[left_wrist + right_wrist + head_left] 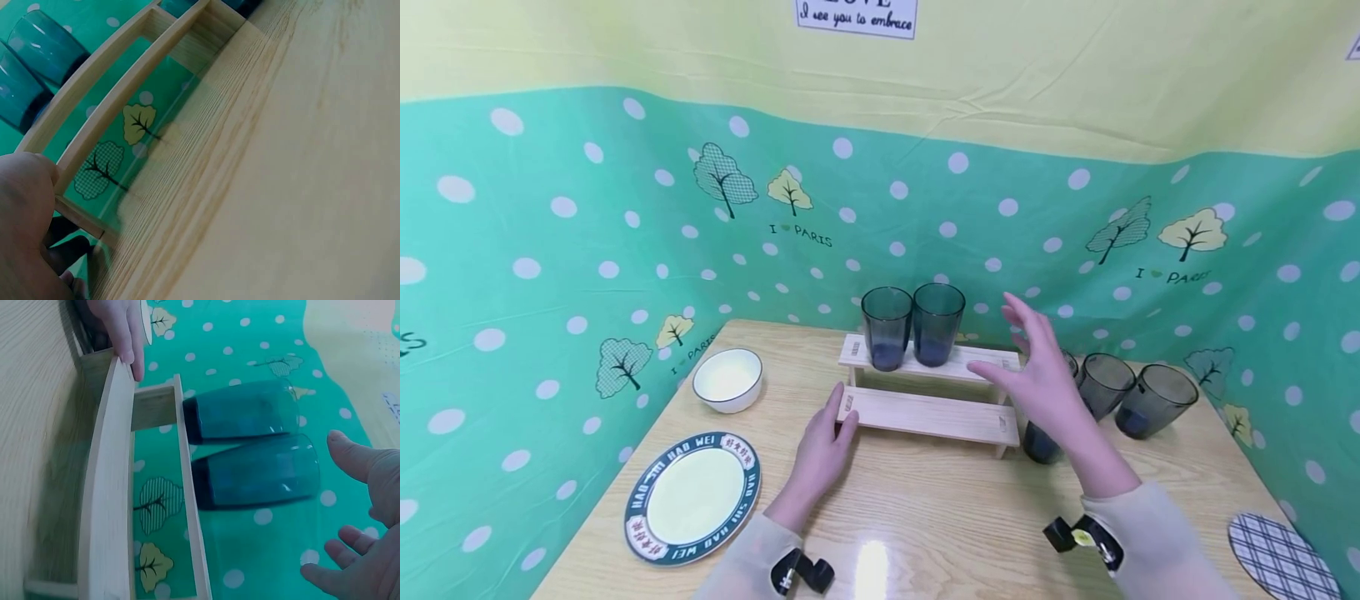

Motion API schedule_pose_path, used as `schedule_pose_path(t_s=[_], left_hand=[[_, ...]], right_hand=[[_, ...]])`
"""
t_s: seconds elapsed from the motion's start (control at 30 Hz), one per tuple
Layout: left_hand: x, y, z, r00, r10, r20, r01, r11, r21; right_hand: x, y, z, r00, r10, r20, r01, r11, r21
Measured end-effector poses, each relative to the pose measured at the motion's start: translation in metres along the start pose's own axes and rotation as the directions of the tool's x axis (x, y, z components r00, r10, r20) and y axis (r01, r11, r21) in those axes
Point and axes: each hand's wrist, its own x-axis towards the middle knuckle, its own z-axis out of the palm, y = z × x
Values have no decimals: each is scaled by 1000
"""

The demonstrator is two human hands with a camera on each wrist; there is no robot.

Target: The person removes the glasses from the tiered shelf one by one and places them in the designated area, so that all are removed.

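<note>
A two-step wooden rack (932, 415) stands on the table, with two dark blue-grey drinking glasses (887, 329) side by side on its upper step. My left hand (823, 446) holds the left end of the lower step, thumb in front and fingers at the side; the left wrist view shows this hand (28, 219) at the rack's end. My right hand (1037, 375) is in the air over the rack's right end, thumb and fingers spread with nothing between them. In the right wrist view, the open right hand (369, 525) is apart from the tops of both glasses (262, 472).
Right of the rack are several more glasses (1153, 400), one partly hidden by my right forearm. A white bowl (727, 381) and a blue-rimmed plate (745, 475) lie at the left. A checked round mat (1281, 554) is at the right front; a green dotted cloth (865, 200) hangs behind.
</note>
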Motion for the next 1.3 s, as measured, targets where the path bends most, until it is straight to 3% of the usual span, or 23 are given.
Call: schedule_pose_path(t_s=[0.8, 1.3], left_hand=[[-2, -3, 1, 1000, -3, 5, 3, 1000, -5], [0, 1, 1, 1000, -22, 12, 22, 1000, -9]], right_hand=[[56, 5, 43, 993, 70, 98, -77, 995, 68], [64, 11, 53, 987, 119, 109, -127, 989, 70]])
